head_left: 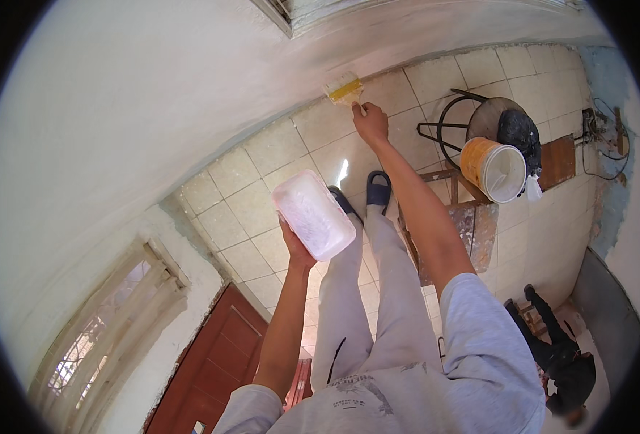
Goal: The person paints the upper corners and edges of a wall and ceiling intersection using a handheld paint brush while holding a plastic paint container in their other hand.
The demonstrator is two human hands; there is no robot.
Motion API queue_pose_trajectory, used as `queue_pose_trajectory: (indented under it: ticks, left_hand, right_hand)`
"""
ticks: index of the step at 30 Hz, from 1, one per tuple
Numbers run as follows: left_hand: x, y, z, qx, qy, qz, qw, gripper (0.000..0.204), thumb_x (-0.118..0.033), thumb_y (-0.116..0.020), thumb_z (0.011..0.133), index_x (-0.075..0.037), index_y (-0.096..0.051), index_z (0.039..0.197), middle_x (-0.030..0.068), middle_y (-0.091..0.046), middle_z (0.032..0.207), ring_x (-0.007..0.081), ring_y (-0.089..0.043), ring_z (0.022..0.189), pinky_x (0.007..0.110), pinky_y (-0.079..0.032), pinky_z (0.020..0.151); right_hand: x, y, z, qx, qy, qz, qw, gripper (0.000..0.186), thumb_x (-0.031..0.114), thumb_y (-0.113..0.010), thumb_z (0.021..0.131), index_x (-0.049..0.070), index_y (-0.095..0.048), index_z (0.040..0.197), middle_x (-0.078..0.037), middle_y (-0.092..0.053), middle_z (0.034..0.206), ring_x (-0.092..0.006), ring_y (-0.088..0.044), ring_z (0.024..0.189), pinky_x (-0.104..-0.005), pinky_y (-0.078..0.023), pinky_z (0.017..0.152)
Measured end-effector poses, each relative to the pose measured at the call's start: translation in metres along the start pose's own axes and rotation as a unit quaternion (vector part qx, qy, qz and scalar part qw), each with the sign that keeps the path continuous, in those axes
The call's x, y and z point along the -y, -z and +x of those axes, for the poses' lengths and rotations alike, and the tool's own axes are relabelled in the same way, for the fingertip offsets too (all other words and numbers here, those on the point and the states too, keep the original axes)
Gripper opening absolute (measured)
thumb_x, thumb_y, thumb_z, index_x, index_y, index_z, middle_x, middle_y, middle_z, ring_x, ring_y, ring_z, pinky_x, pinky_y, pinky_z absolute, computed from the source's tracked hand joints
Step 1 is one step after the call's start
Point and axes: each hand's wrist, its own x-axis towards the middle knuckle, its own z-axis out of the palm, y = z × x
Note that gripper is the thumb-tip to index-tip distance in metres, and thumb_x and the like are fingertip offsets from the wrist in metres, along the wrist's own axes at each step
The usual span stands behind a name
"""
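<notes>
My right hand (370,123) grips the handle of a wide flat paintbrush (346,90) with a yellow band. The arm is stretched forward, and the brush is by the pale wall (211,79), low down over the tiled floor's far edge; I cannot tell whether the bristles touch the wall. In my left hand (296,244) rests a shallow white plastic tub (314,215) with rounded corners, held by its side and underside. Its inside looks coated with whitish paint. Most of the left fingers are hidden beneath the tub.
At right, an orange-and-white bucket (504,172) stands on a paint-spattered wooden bench (479,224). Behind it is a round stool (485,116) with a black bag (519,134). Cables (616,145) hang by the right wall. A person in black (562,362) is at lower right. A reddish door (218,354) is lower left.
</notes>
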Motion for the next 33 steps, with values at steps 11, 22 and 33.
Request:
queue_pose_trajectory:
  ticks: [11,22,33]
  left_hand:
    - [-0.005,0.014,-0.007,-0.013,-0.004,0.013,1.000,0.078,-0.071,-0.037,0.104,-0.013,-0.041,0.157,0.0096,-0.058,0.147,0.0291,-0.062,0.129,0.049,-0.054,0.108]
    - [-0.001,0.014,-0.009,0.005,0.004,0.009,1.000,0.078,-0.072,-0.038,0.103,-0.015,-0.041,0.157,0.0094,-0.057,0.148,0.0297,-0.062,0.130,0.049,-0.054,0.109]
    - [-0.001,0.019,-0.002,-0.016,0.003,-0.007,1.000,0.080,-0.074,-0.036,0.102,-0.016,-0.039,0.157,0.0130,-0.057,0.146,0.0388,-0.062,0.127,0.061,-0.053,0.106]
  right_hand:
    - [0.031,0.033,-0.023,-0.115,0.131,0.103,0.979,0.040,0.037,-0.066,0.100,-0.002,-0.070,0.099,-0.027,-0.073,0.092,-0.0486,-0.070,0.087,-0.0523,-0.054,0.078]
    - [0.031,0.040,-0.086,0.034,0.217,0.043,0.975,0.034,0.038,-0.068,0.099,0.004,-0.070,0.099,-0.025,-0.070,0.078,-0.0475,-0.070,0.076,-0.0524,-0.054,0.066]
    - [0.022,0.032,-0.045,-0.101,0.137,0.089,0.981,0.040,0.036,-0.068,0.100,-0.004,-0.071,0.096,-0.028,-0.071,0.086,-0.0484,-0.070,0.082,-0.0510,-0.054,0.073]
